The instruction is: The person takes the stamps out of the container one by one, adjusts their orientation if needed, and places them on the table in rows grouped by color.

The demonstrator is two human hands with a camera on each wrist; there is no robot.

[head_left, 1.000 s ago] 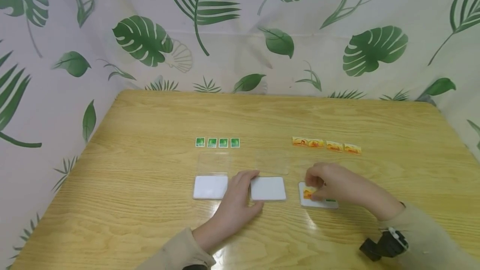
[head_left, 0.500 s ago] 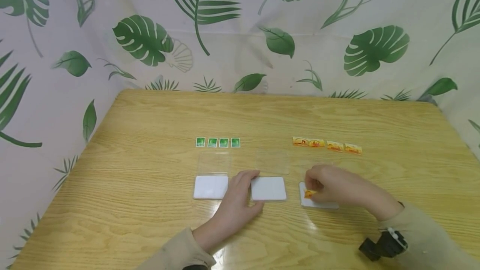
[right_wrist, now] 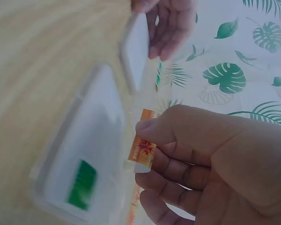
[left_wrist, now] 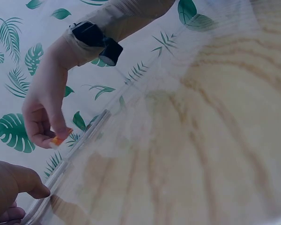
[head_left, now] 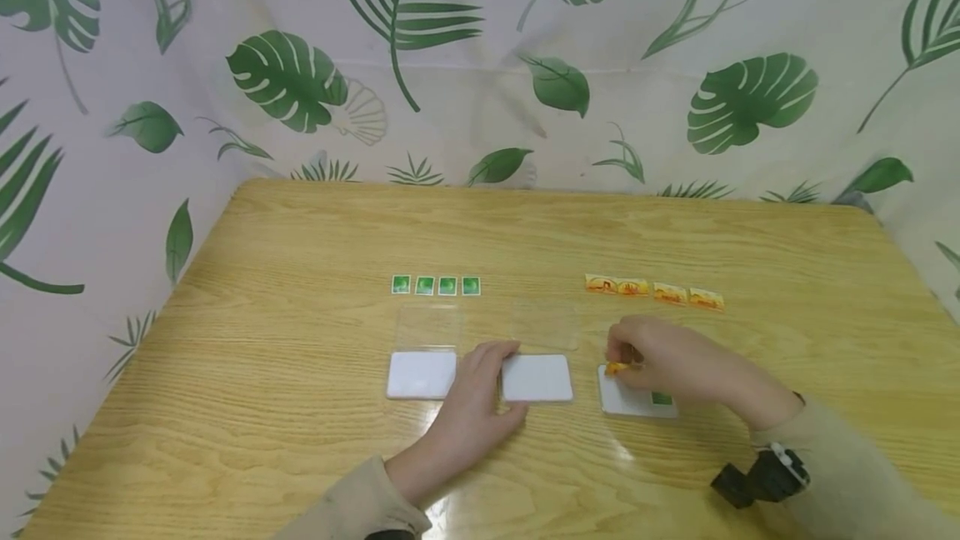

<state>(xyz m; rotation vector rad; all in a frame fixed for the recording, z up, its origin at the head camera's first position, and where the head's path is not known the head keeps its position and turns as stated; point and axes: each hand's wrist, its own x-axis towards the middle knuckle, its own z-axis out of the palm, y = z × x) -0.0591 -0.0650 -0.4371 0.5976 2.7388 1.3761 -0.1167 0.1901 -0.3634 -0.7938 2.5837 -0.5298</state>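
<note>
My right hand (head_left: 670, 361) pinches an orange postage stamp (right_wrist: 143, 149) with perforated edges between thumb and fingers. It hovers over the right-hand white case (head_left: 622, 398), where a green stamp (right_wrist: 83, 185) lies at one end. My left hand (head_left: 472, 407) spans the left end of the middle white case (head_left: 537, 377), thumb at the near edge and a fingertip at the far edge. To its left lies another white case (head_left: 420, 375), partly covered by that hand. In the left wrist view, my left thumb touches a clear edge, and the orange stamp (left_wrist: 61, 138) shows in my right fingers.
Several green stamps (head_left: 436, 285) stand in a row at the back left. Several orange stamps (head_left: 670, 293) make a row at the back right. Clear lids (head_left: 429, 327) lie flat behind the cases. A leaf-printed cloth (head_left: 480, 65) rises beyond the wooden table (head_left: 300, 257).
My right hand has shifted slightly back and up with the orange stamp, which tilted away from the right case's surface. The green stamp there shows again. My left hand has stayed in place.
</note>
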